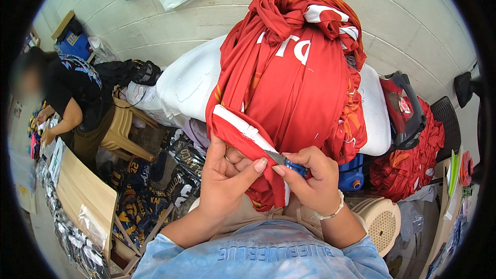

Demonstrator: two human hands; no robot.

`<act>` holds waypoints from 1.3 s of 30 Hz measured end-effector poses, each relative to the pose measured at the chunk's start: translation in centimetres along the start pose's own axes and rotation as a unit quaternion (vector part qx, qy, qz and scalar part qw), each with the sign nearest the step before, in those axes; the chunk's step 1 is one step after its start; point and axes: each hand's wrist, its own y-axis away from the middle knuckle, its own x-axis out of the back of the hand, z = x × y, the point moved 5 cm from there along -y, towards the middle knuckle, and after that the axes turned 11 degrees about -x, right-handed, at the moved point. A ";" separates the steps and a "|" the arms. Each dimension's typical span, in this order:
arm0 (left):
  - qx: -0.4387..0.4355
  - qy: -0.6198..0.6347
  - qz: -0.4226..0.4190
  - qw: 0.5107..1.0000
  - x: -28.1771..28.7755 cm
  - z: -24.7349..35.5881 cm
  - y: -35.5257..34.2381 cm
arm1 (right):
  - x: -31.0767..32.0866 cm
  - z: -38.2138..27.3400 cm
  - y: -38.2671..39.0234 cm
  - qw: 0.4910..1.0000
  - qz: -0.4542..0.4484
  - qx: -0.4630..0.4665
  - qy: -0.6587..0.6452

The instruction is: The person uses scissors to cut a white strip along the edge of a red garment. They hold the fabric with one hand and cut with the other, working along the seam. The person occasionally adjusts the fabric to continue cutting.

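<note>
A heap of red jersey fabric (297, 106) with white lettering lies in front of me on a white surface (188, 85). My left hand (219, 186) is closed on the near edge of a red garment, its thumb pressing beside a white band (237, 125). Between the thumb and fingers of my right hand (318, 178) are small thread snips (295, 168) with a blue handle. Their metal blades point left and touch the red cloth near my left thumb. Whether the blades are apart, I cannot tell.
A co-worker (77, 98) in black bends over cloth at the left, near a beige plastic chair (129, 129). Dark printed garments (139, 196) lie below a wooden board (85, 191). On the right are another red garment heap (408, 160) and a beige stool (380, 225).
</note>
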 end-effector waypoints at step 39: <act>-0.005 0.015 0.014 1.000 0.8 -0.1 0.3 | -0.7 -0.5 0.3 1.000 -0.021 0.002 0.015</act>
